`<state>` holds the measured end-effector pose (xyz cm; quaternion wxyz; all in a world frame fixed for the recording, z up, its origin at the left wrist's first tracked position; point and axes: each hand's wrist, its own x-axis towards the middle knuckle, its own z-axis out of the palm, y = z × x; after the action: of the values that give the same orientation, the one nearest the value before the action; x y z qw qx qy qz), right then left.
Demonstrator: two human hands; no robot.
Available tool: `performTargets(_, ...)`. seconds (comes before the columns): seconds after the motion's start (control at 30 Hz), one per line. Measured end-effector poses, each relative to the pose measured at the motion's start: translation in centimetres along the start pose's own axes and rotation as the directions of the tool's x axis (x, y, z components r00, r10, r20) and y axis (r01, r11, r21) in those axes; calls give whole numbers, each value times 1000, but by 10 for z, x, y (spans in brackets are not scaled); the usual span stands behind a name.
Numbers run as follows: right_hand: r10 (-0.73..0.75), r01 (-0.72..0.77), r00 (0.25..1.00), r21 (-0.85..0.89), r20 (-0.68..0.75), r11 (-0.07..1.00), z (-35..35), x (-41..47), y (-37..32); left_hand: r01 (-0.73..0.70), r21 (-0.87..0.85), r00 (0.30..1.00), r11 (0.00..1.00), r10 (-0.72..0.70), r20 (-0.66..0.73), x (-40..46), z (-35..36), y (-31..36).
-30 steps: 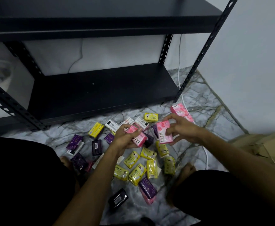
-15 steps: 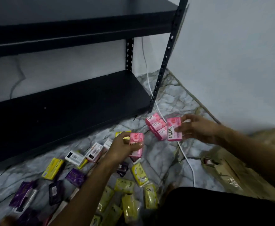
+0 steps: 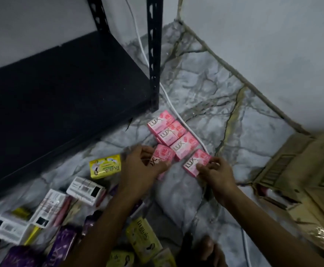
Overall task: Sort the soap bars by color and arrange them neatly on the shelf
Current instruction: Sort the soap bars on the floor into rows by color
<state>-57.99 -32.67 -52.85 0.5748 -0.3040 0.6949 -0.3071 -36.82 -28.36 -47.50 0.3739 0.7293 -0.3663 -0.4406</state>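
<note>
The pink soap bar pinched in the fingertips of my right hand sits on the floor at the near end of the pink row, just beyond my fingertips. My left hand grips another pink bar beside it. I should square each box against its neighbour, labels matching, clear of the white cable behind. The shelf lies beyond my left fingers, still bare as far as I can see.

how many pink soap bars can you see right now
5. Three lie in a row on the floor by the shelf post. The left hand holds one, the right hand another. More may hide beneath.
</note>
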Motion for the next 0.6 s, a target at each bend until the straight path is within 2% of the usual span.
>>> performTargets(0.1,-75,64,994,-135,-74,989,5,8,7,-74,48,997,996,74,-7,5,20,1)
performTargets(0.23,-214,151,970,-407,-112,901,12,7,10,-152,124,988,981,149,33,1,42,6)
performTargets(0.33,-253,174,958,-433,-131,884,8,2,10,-228,193,974,954,221,55,-1,55,10)
performTargets(0.4,-249,202,959,-287,-138,936,-1,-7,4,-269,231,963,935,258,77,-3,63,12)
performTargets(0.47,-165,166,985,30,-40,986,-9,-24,-5,-307,242,952,920,293,94,-5,71,15)
performTargets(0.5,-133,125,990,174,35,977,-11,-33,-9,-330,241,944,913,314,103,-5,76,15)
performTargets(0.53,-124,101,989,253,75,962,-13,-38,-10,-351,240,936,905,332,119,-6,80,15)
performTargets(0.6,-120,102,992,314,36,944,-16,-39,-7,-382,245,920,891,341,196,-5,85,14)
